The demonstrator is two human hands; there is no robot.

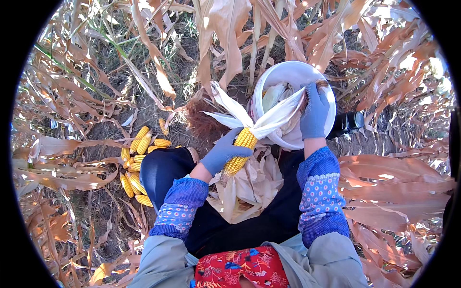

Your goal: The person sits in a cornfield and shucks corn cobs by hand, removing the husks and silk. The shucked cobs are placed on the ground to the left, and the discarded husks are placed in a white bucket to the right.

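Note:
My left hand (226,151), in a blue-grey knitted glove, grips a yellow ear of corn (245,139) around its middle, the tip pointing down towards my lap. Pale husk leaves (234,108) fan out from the ear's far end. My right hand (314,111), gloved alike, pinches one husk leaf (282,114) pulled out to the right, with brown silk at its end. That hand is over a white plastic bucket (258,97), inside which lie ears still in their husks (277,97).
Several bare yellow ears (135,183) are piled on the ground beside my left knee. Stripped husks (252,180) lie between my legs. A dark cylindrical object (346,124) stands out to the right of the bucket. Dry corn stalks and leaves (396,187) surround me.

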